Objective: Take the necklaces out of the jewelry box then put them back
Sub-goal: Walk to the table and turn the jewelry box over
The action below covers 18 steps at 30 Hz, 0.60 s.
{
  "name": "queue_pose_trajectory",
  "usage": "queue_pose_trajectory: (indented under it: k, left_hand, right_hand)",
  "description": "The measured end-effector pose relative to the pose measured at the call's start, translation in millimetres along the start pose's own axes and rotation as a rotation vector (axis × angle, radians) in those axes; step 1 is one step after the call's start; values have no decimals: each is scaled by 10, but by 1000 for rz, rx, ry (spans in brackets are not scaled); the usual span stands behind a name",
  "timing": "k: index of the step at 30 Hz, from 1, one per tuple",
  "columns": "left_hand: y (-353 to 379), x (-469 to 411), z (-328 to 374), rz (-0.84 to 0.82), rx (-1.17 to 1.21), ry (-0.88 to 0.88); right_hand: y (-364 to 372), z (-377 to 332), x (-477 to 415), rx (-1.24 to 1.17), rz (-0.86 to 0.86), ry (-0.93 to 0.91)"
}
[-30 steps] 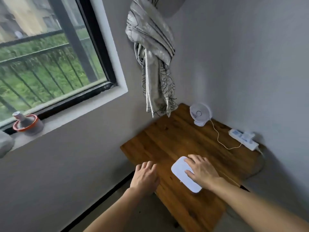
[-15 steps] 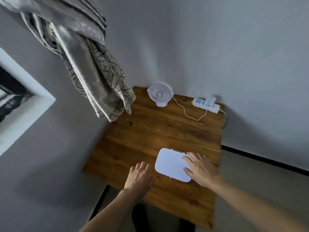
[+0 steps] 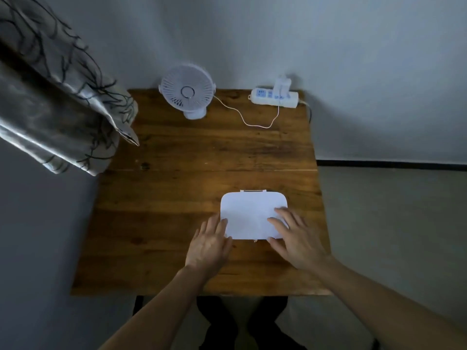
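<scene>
One head view gives us the white jewelry box, lying closed on the wooden table, toward 5 o'clock from the tabletop's middle. Our left hand lies flat at the box's 8 o'clock corner, its straight fingers touching the edge. Our right hand rests at the 4 o'clock corner, fingers spread loosely over the lid and gripping nothing. We see a white fan at the table's 12 o'clock and a power strip at 1 o'clock, with a thin cable joining them. A patterned curtain hangs at 10 o'clock.
</scene>
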State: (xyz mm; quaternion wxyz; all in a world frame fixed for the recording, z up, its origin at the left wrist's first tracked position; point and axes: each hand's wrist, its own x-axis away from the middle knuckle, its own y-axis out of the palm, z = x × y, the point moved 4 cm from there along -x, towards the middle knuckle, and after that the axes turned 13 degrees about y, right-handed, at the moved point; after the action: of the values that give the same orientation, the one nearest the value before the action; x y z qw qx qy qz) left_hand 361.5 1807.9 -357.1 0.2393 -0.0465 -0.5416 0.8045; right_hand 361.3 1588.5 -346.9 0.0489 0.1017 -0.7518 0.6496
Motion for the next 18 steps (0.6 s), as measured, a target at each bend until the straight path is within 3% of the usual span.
queue_pose_trajectory:
  k: [9,18]
  left_hand:
    - [750,-34,-188,378,128,72]
    - [920,-26,-172,485,-2,118]
  right_hand:
    - [717,154,-16,-221,291,-84]
    - [851,162,24,-182,482,-85]
